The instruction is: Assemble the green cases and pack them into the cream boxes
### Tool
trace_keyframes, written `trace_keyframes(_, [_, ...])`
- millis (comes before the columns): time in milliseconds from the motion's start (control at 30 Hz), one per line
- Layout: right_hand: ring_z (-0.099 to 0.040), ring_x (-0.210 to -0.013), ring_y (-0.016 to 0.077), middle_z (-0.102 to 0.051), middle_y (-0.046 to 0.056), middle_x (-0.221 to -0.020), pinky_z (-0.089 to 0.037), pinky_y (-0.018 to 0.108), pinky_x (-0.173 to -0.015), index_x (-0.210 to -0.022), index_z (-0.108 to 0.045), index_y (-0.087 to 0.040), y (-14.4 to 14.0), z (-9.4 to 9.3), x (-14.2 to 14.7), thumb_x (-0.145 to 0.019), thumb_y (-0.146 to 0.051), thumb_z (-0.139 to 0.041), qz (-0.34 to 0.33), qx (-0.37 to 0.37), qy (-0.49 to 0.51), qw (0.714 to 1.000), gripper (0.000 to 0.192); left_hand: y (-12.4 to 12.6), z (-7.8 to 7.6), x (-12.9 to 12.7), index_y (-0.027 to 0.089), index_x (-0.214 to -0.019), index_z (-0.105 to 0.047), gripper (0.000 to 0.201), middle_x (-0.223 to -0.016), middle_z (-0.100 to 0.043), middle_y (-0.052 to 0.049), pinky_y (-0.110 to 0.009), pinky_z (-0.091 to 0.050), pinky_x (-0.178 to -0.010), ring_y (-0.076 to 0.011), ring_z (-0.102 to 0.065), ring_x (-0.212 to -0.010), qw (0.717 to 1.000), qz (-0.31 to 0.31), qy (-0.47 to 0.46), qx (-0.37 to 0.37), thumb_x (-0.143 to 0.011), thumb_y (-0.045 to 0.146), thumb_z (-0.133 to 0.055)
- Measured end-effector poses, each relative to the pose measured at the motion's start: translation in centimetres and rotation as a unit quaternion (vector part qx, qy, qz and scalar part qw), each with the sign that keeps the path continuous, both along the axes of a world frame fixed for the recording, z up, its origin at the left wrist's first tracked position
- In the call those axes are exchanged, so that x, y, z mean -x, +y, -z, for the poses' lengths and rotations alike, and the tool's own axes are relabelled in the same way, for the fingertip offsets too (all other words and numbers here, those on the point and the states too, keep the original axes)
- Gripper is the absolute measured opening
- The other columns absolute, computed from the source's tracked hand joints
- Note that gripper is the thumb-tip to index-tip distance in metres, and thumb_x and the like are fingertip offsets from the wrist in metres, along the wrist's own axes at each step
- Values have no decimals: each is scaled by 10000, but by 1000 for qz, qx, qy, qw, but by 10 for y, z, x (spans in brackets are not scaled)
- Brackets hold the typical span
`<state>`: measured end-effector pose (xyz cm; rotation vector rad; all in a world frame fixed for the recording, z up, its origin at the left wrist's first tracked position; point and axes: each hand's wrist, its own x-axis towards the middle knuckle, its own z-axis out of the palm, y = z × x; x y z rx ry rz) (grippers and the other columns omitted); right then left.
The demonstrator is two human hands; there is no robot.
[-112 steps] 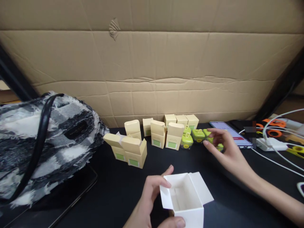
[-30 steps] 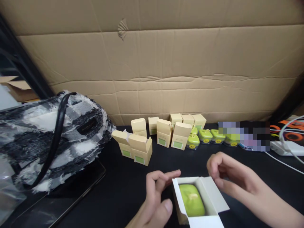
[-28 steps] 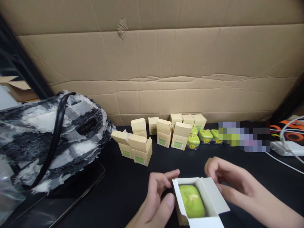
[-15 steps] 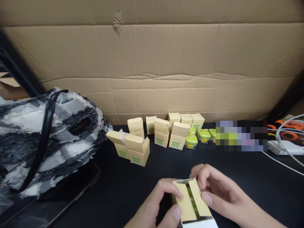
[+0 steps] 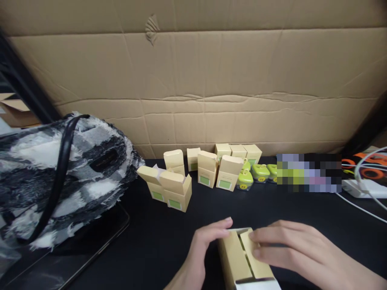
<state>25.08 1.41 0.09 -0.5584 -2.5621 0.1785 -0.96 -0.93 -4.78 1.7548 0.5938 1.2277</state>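
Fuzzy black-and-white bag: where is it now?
Head view, far left: the fuzzy black-and-white bag sits on the black table, left of the small tan cardboard boxes.
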Motion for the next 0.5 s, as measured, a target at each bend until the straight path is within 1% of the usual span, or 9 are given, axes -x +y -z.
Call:
trace_keyframes(33, [-730,-971,208,-739,2,-1142,-525,251,-906,-1282,-516,-329,-1,1,2,-920,-585,-494,24,-3,7,1000,444,0,5,-2,310,-1299,-512,324,-1419,-546,-55,-351,-367,-1116,-180,-478,-1341,1000,-1,-2,-4,-1038,267,-325])
trace_keyframes(100, [-747,-906,203,-756,4,-1074,-563,244,-832,-1232,-531,-334,-5,6,5,-936,-588,-449,45,8,52,998,399,-1,10,-3,316,-1314,-498,314,-1447,-512,-65,-340,-366,-1114,-183,-460,-1354,1000,-10,17,-14,-1024,273,-387])
trace_keyframes(167, [-756,-852,191,-768,7,-1001,-584,211,-777,-1207,-546,-333,-8,11,7,-914,-616,-463,59,24,103,993,417,-3,10,-4,320,-1329,-478,339,-1461,-486,-85,-356,-364,-1114,-208,-447,-1363,999,-21,46,-17,-990,315,-483])
trace_keyframes(233, [-749,-895,169,-763,-1,-1013,-573,169,-804,-1251,-526,-349,-11,15,8,-911,-553,-532,107,23,141,984,397,-5,4,-4,322,-1333,-465,405,-1450,-484,-100,-378,-369,-1109,-235,-447,-1362,997,-32,73,-14,-944,369,-567])
trace_keyframes(300, [-719,-1000,149,-734,-4,-1092,-548,159,-863,-1308,-484,-381,-12,15,9,-932,-406,-569,160,29,165,973,386,-6,-1,-5,321,-1328,-453,450,-1424,-499,-107,-404,-383,-1098,-255,-462,-1346,996,-37,86,-10,-914,405,-607])
trace_keyframes(333, [-701,-1046,142,-713,-2,-1139,-539,159,-881,-1316,-481,-394,-12,13,10,-935,-340,-574,162,37,165,972,395,-7,-2,-5,323,-1330,-439,462,-1414,-505,-106,-415,-394,-1090,-258,-472,-1336,996,-38,85,-7,-910,411,-611])
trace_keyframes(400, [-685,-1078,136,-692,0,-1183,-536,156,-887,-1279,-525,-399,-12,7,15,-930,-278,-577,135,65,167,975,373,-7,-3,-7,338,-1348,-397,486,-1409,-505,-94,-425,-419,-1075,-257,-488,-1318,997,-35,69,-4,-915,408,-606])
trace_keyframes(500, [-700,-1034,126,-722,-23,-1131,-548,152,-865,-1190,-596,-401,-10,0,22,-933,-247,-570,121,146,175,966,301,-7,-1,-9,385,-1394,-324,545,-1412,-494,-62,-404,-443,-1061,-244,-500,-1305,999,-20,36,-12,-923,401,-598])
